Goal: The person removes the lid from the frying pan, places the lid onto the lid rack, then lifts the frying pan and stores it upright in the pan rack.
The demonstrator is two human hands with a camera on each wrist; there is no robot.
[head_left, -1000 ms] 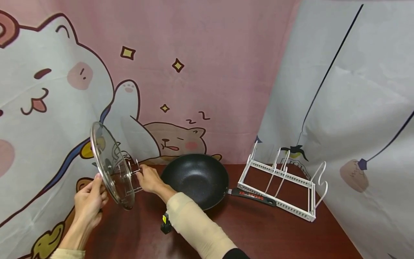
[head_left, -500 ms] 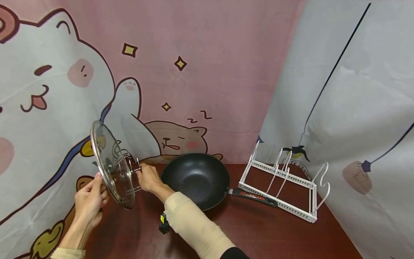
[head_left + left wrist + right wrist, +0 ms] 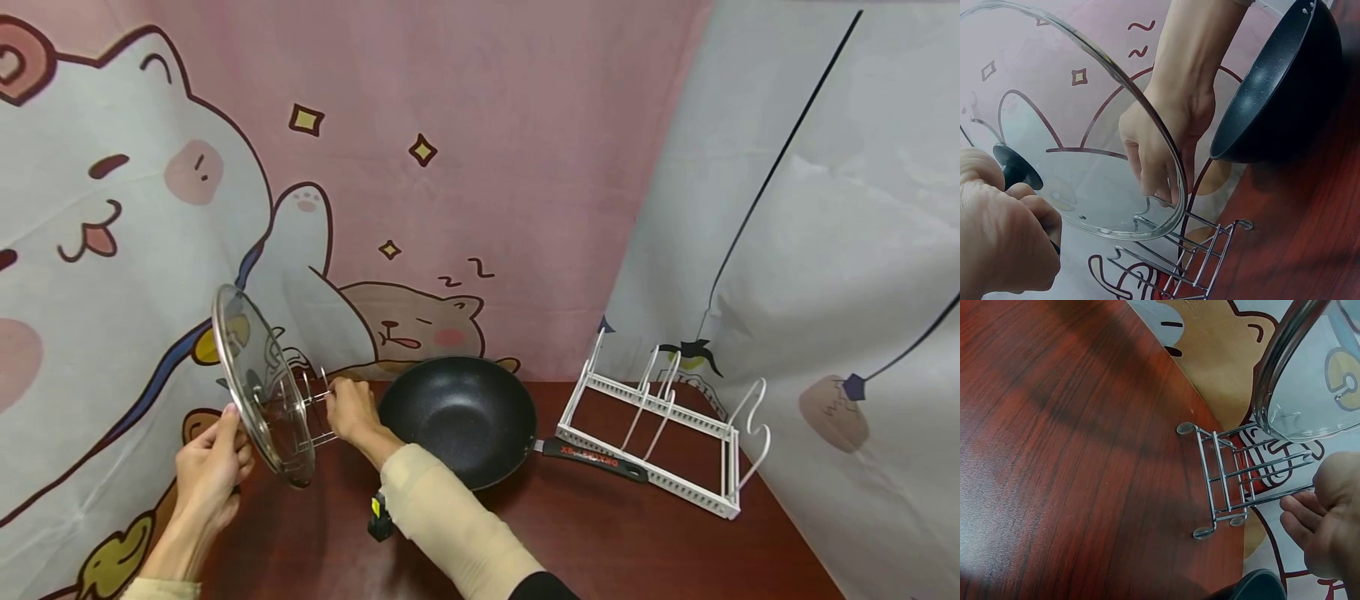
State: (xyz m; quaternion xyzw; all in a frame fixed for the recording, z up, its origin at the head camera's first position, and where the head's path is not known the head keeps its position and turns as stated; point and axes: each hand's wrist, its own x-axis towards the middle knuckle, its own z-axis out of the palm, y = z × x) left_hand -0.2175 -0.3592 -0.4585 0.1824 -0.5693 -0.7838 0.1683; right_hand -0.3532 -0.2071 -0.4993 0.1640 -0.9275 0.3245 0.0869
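Note:
My left hand grips the dark knob of a round glass lid. The lid is tilted nearly on edge, its metal rim over a small chrome wire rack. In the right wrist view the rack stands on its feet on the tabletop, close to the wall cloth. My right hand holds the upper end of one of the rack's wires, fingers curled at it. From the head view, much of the rack shows through the glass. To the right of that hand sits a black frying pan.
The pan's black handle points right and overlaps a white rack with upright dividers. The wooden tabletop ends against a printed cloth at the back and sides. A small black-and-yellow device shows below the right forearm.

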